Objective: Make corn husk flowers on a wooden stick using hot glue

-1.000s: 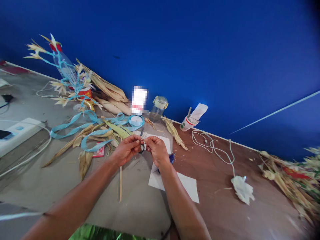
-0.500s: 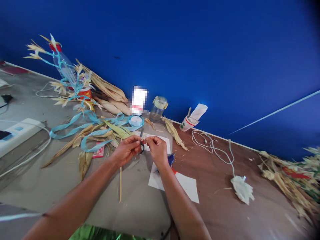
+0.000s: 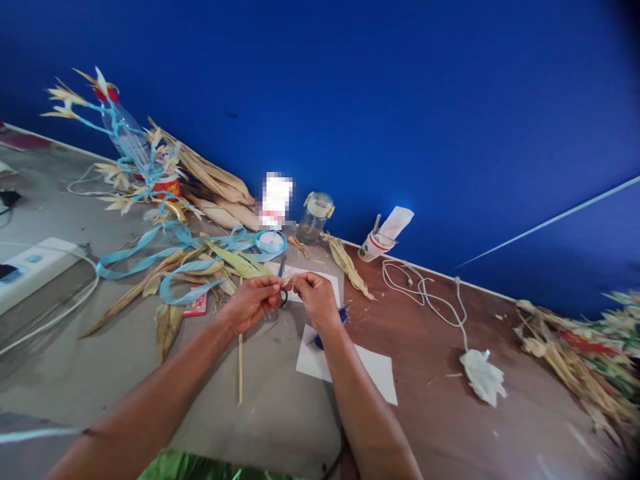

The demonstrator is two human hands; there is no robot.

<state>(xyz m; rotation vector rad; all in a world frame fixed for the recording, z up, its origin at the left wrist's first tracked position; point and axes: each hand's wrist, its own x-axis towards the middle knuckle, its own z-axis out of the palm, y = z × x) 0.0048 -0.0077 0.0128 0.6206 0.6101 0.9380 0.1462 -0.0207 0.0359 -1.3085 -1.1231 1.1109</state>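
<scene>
Fingertips pinched, my left hand [image 3: 255, 299] and my right hand [image 3: 316, 295] meet over the middle of the table. Between them is a small pale strip [image 3: 288, 281] that looks like corn husk, mostly covered by the fingers. Just beneath, a pair of scissors [image 3: 285, 298] with a dark handle lies partly hidden. White paper [image 3: 330, 272] is spread behind and under my hands. To the left lie dried corn husks [image 3: 165, 270], a greener husk [image 3: 239, 259] and loops of light blue ribbon [image 3: 120, 267] running from a roll [image 3: 271, 243].
Husk flowers on blue stems [image 3: 120, 143] stand at the back left near a plastic bottle. A clear jar [image 3: 314, 219] and a white cup [image 3: 373, 247] line the blue wall. A white cable [image 3: 440, 303] lies right; a power strip [image 3: 37, 270] lies left.
Both hands stay pinched together in nearly the same spot, with the right turned slightly. The whole view has shifted a little.
</scene>
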